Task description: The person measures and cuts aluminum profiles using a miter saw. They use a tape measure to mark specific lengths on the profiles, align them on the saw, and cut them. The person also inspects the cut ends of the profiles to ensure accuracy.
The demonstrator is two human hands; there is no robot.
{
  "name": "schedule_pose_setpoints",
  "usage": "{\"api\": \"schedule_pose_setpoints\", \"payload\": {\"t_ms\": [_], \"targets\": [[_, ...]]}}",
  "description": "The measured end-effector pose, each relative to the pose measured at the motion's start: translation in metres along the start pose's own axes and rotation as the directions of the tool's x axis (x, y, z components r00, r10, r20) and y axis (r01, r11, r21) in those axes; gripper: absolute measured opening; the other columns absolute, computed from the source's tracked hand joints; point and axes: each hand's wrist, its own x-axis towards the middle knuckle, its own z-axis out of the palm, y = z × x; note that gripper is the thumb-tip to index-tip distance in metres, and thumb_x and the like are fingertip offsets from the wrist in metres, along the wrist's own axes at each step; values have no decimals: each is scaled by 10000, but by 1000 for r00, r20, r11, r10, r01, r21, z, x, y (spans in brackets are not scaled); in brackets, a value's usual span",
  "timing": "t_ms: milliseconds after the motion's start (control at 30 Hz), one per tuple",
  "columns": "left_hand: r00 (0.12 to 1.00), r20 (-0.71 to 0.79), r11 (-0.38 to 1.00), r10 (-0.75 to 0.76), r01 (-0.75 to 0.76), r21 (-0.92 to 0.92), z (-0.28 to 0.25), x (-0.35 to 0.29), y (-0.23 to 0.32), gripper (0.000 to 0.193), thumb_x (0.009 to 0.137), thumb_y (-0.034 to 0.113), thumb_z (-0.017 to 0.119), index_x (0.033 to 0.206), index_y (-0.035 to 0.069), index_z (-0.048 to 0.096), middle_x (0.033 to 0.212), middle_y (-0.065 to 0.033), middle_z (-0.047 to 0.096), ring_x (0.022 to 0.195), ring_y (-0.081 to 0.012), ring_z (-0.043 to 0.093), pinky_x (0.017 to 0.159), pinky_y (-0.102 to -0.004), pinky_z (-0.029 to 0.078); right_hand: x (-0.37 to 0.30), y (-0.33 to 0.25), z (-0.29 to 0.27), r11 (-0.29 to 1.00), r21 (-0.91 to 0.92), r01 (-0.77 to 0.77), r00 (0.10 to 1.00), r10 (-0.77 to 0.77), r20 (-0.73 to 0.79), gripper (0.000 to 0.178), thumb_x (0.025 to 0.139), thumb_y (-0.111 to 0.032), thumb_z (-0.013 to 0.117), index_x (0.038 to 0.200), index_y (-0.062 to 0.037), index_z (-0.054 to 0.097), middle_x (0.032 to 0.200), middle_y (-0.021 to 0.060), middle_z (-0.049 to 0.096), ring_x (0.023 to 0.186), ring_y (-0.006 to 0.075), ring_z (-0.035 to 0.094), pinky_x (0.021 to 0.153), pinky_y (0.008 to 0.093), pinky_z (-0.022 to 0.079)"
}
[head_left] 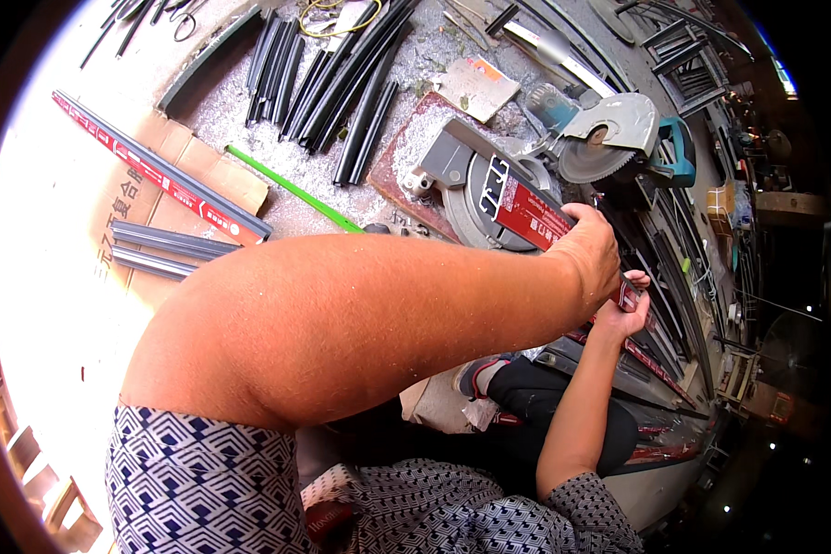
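Flattened cardboard lies at the far left of a dusty concrete floor, with a long grey profile bearing a red strip laid across it and two shorter grey profiles just below. To the right of these, a green rod slants over the floor, and a sheaf of black curved strips fans out above it. Further right, a mitre saw stands on the ground, its round blade raised under a grey guard beside a teal motor housing. A grey profile with red film rests on the saw's table beneath the blade. The person's left hand, at the end of a bare forearm crossing the whole view, is curled down over this profile and grips it. Just to its right, the right hand is closed around the same profile's near end. More profiles are stacked along the right edge.
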Motion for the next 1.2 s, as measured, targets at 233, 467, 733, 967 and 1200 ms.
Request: {"api": "schedule_pose_setpoints", "payload": {"t_ms": [233,467,733,967,1200], "targets": [[1000,27,999,-8,10,-50,9,9,-4,410,965,378,591,1162,61,760,1114,-153,728,1025,-336,673,820,-556,520,9,-2,-17,1000,-27,15,1000,-15,0,244,1039,-148,526,1083,67,634,1027,168,723,1004,297,709,1010,485,582],[996,74,986,-54,65,-152,30,-1,-38,278,967,244,623,1106,30,732,1060,-138,716,1022,-263,697,807,-368,553,0,28,-24,987,96,-126,991,122,50,324,1102,-230,471,1157,65,594,1208,206,702,1201,334,665,1133,527,501],[954,233,976,-191,210,-60,142,-25,-117,176,1034,127,520,1107,-21,581,1093,-196,645,1044,-309,675,900,-430,572,-20,118,-53,950,-186,-251,963,265,52,262,1093,-308,537,1080,-60,620,1308,175,673,1343,347,582,1181,528,442],[936,203,955,-286,296,-21,227,-59,-196,87,998,112,528,984,27,537,967,-160,605,960,-321,632,906,-448,510,4,169,-80,916,-224,-332,936,290,-199,302,1020,-304,689,1170,-42,675,1176,126,690,1167,281,641,1060,471,530],[961,104,965,-255,259,-32,272,-88,-272,342,835,52,726,1120,30,539,999,-144,560,982,-345,592,893,-460,487,43,166,-101,920,-262,-290,900,170,-402,311,966,-266,756,1197,-91,640,1213,84,662,1193,254,606,1086,483,485]]}}
